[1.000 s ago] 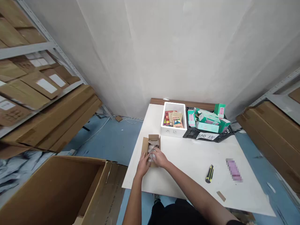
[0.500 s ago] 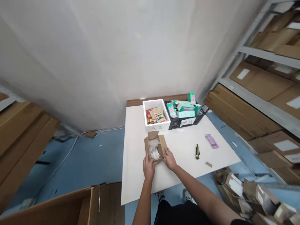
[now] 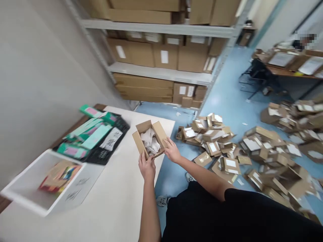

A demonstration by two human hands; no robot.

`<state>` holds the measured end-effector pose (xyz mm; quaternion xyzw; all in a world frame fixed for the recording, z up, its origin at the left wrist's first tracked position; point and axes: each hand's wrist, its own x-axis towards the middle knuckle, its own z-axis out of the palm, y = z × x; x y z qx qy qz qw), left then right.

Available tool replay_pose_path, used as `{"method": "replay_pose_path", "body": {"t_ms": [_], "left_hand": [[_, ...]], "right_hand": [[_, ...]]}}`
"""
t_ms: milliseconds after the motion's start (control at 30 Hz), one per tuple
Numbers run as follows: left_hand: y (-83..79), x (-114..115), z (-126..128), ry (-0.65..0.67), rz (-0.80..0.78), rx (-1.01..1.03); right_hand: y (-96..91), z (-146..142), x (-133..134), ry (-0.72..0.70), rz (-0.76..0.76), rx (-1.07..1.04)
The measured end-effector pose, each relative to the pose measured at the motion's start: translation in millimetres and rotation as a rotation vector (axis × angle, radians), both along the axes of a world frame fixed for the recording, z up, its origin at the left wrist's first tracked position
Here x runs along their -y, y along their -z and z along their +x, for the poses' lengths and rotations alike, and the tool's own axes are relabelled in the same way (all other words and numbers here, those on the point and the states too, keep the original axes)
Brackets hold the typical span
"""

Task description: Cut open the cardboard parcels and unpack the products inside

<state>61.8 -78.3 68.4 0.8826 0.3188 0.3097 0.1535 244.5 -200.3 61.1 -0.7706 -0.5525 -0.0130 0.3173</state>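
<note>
An open cardboard box [image 3: 159, 132] with its flaps up is held between my two hands, over the right edge of the white table [image 3: 118, 188]. Crumpled white paper [image 3: 150, 141] lies inside it; whatever is under the paper is hidden. My left hand [image 3: 147, 167] grips the near left corner, thumb and fingers on the cardboard wall. On the near right side, my right hand [image 3: 172, 150] has its fingers closed over the box's edge.
On the table stand a white bin [image 3: 27, 205] with packets and a black crate [image 3: 121, 129] of green-and-pink boxes. Shelving [image 3: 161, 72] full of cartons rises behind. Opened cardboard boxes [image 3: 214, 148] are heaped on the blue floor to the right. Far right, a desk [image 3: 285, 71] bears more cartons.
My view has swung right, toward the shelving and the floor heap. The box has come along in both hands, from the table's middle to its right edge. The paper stays inside.
</note>
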Motion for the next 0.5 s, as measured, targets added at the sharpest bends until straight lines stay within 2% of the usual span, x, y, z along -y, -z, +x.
{"method": "replay_pose_path", "body": {"t_ms": [133,233,400,500], "left_hand": [[6.0,50,125,0.227,-0.014,-0.061],[6.5,97,207,0.36,-0.023,-0.115],[-2.6,177,321,0.573,-0.008,-0.167],[-10.6,216,379,0.697,-0.005,-0.196]], "right_hand": [[6.4,92,91,0.233,0.012,-0.003],[9.7,148,157,0.388,0.014,-0.007],[4.3,216,258,0.644,0.023,-0.009],[-2.3,246,304,0.777,0.029,0.005]]}}
